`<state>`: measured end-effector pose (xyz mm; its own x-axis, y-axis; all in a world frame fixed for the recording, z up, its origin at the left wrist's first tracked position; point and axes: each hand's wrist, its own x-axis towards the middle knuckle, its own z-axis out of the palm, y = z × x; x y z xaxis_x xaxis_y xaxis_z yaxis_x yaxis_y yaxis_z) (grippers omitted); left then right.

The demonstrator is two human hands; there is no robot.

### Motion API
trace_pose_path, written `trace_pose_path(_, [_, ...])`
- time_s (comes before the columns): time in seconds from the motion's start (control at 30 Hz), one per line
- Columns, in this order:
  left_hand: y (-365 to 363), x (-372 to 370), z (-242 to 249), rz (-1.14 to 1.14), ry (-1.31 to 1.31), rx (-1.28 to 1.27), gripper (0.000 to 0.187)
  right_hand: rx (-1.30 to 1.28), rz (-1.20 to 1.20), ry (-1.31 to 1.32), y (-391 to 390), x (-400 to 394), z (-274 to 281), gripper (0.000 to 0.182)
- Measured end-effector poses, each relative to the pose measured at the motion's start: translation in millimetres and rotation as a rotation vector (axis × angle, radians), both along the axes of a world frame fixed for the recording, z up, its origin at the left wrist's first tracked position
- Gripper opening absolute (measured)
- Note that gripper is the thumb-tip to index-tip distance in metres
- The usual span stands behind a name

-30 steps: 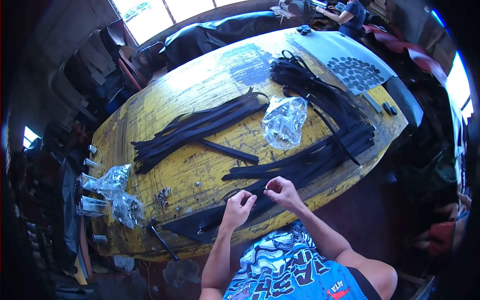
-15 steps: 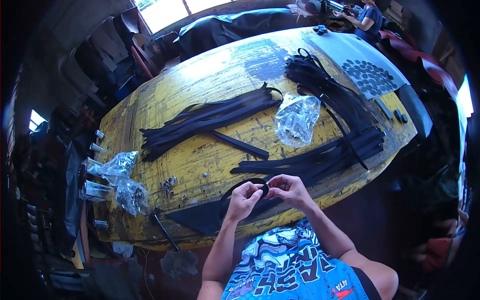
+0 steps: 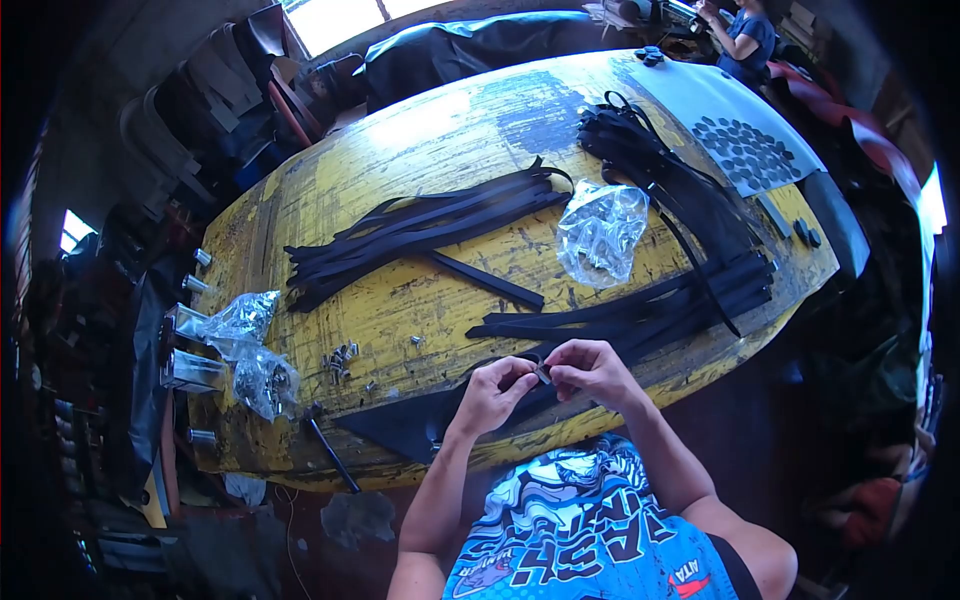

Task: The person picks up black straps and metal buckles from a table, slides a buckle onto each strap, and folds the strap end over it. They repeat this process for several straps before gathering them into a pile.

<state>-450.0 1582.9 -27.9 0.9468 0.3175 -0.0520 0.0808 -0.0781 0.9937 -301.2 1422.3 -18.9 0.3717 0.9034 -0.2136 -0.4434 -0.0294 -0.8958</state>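
Observation:
Close together over the table's near edge, both hands pinch a black strap with a small metal piece (image 3: 543, 374) between the fingertips. My left hand (image 3: 492, 396) is closed on the strap, part of which loops away behind it. Thumb and fingers of my right hand (image 3: 597, 374) are closed at the metal piece on the strap's end; its exact shape is too small to make out. Beneath the hands lies a flat dark sheet (image 3: 385, 424). Just beyond them is a bundle of black straps (image 3: 630, 310).
More black straps (image 3: 430, 225) lie mid-table, near a clear bag of metal parts (image 3: 602, 235). Loose metal pieces (image 3: 340, 362) and another plastic bag (image 3: 262, 385) are at left. A dark rod (image 3: 332, 455) overhangs the near edge. A co-worker (image 3: 748, 45) stands at the far right.
The strap's curved end between my hands has turned, and the metal piece now shows more plainly. My right hand has risen slightly. The co-worker's hands have moved up.

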Motion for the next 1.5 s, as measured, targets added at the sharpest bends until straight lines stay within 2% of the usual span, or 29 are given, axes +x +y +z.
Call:
trace_pose_path(0.03, [-1.1,-0.4,-0.4,0.008,0.006,0.089,0.014,0.008,0.004,0.065,-0.3,1.1,0.0,0.016])
trace_pose_path(0.13, [-4.7,-0.5,9.6,0.011,-0.013,0.265,0.020,-0.002,0.046,0.029,-0.4,2.0,-5.7,0.016])
trace_pose_path(0.23, [-18.2,2.3,18.8,0.126,-0.145,0.228,0.028,-0.009,0.000,-0.024,3.5,-2.9,-17.1,0.016])
trace_pose_path(0.27, [-23.6,3.4,24.9,0.182,-0.126,0.341,0.035,-0.010,-0.031,-0.040,5.7,-6.0,-19.7,0.016])
trace_pose_path(0.4, [-21.9,3.1,1.6,0.237,-0.287,0.778,0.040,0.010,-0.078,-0.126,11.0,-14.3,-8.9,0.015])
trace_pose_path(0.5, [-21.4,1.8,6.7,0.282,-0.381,0.809,0.040,-0.011,-0.083,-0.159,12.6,-11.9,6.1,0.015])
trace_pose_path(0.57, [-22.7,2.1,8.4,0.307,-0.403,0.716,0.039,-0.030,-0.095,-0.143,15.9,-14.3,18.1,0.014])
trace_pose_path(0.7, [-19.9,5.0,3.9,0.336,-0.483,0.692,0.041,0.041,-0.145,-0.094,20.3,-11.9,11.1,0.015])
trace_pose_path(0.77, [-17.8,2.2,4.6,0.353,-0.474,0.677,0.040,0.079,-0.229,-0.056,24.6,-16.2,12.6,0.016])
trace_pose_path(0.97, [3.6,-22.2,4.6,0.372,-0.441,0.672,0.037,0.091,-0.427,-0.161,21.0,8.8,22.0,0.017])
trace_pose_path(1.27, [63.0,-56.0,3.8,0.332,-0.224,0.499,0.033,0.169,-0.525,-0.269,15.0,61.0,48.5,0.020])
trace_pose_path(1.37, [68.8,-48.0,11.1,0.260,-0.275,0.450,0.034,0.215,-0.564,-0.278,10.9,65.7,52.6,0.022])
trace_pose_path(1.43, [67.3,-40.8,18.8,0.254,-0.275,0.546,0.035,0.213,-0.571,-0.310,5.6,66.9,51.8,0.017])
trace_pose_path(1.5, [56.6,-31.8,35.4,0.273,-0.259,0.656,0.037,0.090,-0.502,-0.478,-1.4,70.5,44.8,0.017])
